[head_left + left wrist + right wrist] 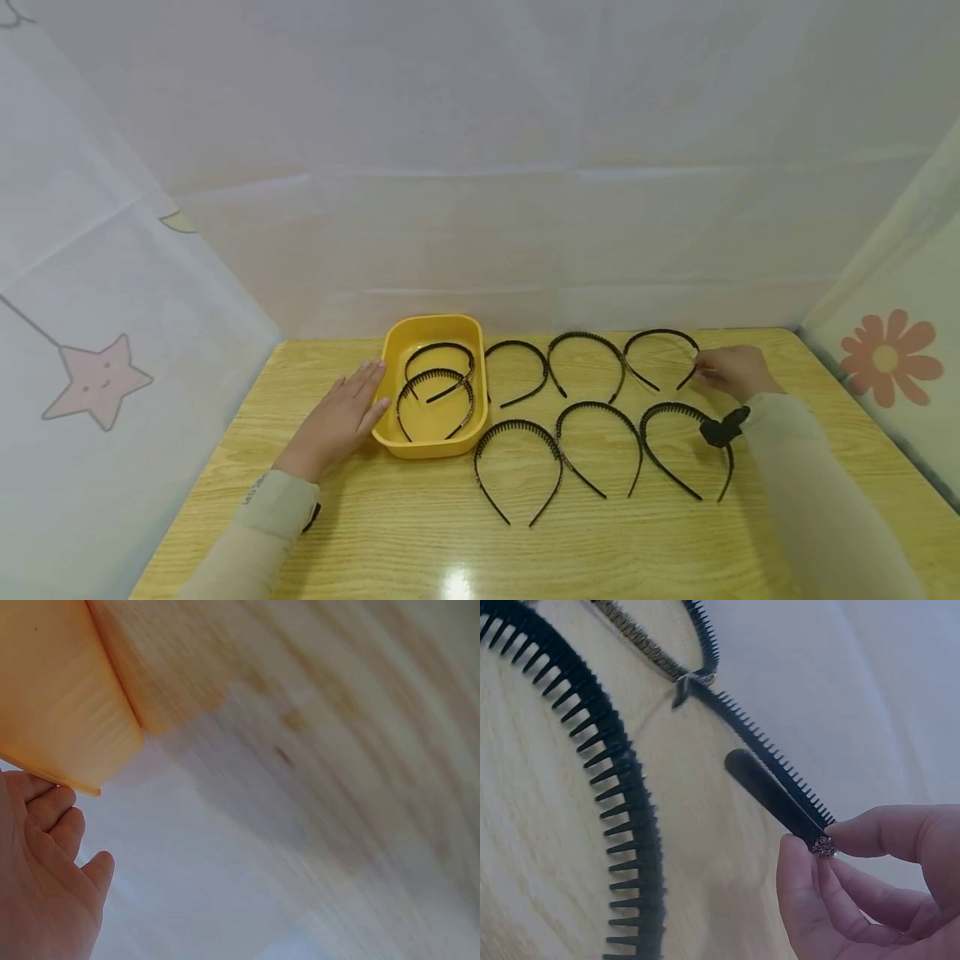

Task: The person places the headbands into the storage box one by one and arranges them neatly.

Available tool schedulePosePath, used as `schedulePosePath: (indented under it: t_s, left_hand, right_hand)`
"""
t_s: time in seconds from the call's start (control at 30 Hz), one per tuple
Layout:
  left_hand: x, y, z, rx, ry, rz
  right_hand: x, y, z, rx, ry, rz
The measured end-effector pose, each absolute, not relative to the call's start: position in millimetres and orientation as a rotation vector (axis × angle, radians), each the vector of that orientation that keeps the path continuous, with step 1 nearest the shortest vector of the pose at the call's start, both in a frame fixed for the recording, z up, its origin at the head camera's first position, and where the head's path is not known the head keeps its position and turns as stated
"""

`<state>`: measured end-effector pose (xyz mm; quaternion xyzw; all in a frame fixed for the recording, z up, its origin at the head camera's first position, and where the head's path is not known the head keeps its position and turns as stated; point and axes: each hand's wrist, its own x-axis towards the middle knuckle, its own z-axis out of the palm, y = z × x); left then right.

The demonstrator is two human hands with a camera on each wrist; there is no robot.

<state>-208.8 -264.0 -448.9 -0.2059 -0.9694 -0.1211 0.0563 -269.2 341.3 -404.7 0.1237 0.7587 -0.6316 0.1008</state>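
Note:
At the back right of the table, my right hand (735,372) pinches one side of a black toothed headband (660,332) between thumb and fingers. In the right wrist view a small glittery ornament (824,847) shows on that headband, right at the fingertips. My left hand (337,421) rests with extended fingers against the left rim of a yellow plastic tray (429,451). Inside the tray lie two dark headbands, one toward the back (439,345) and another in front (435,373). The left wrist view shows the left fingers (67,829) at the tray's edge.
More black headbands lie right of the tray in two rows. The back row has one beside the tray (517,342) and a toothed one (588,336); the front row runs from the nearest one (517,423) to one (675,407) by the right wrist. White cloth (562,242) surrounds the wooden table.

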Motion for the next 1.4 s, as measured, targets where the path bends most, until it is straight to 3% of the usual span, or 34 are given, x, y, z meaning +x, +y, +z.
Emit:
schedulePosePath:
  t_s: [0.6, 1.4]
  left_hand:
    - [-210.1, -264.1, -449.6, -0.617, -2.963, -0.368]
    - [-209.6, -264.1, -447.5, -0.622, -2.955, -0.347]
  right_hand:
    - [-262.9, 331.8, -387.1, 0.152, 2.379, -1.778]
    - [-260.8, 245.8, -373.6, 0.008, 2.2, -1.901]
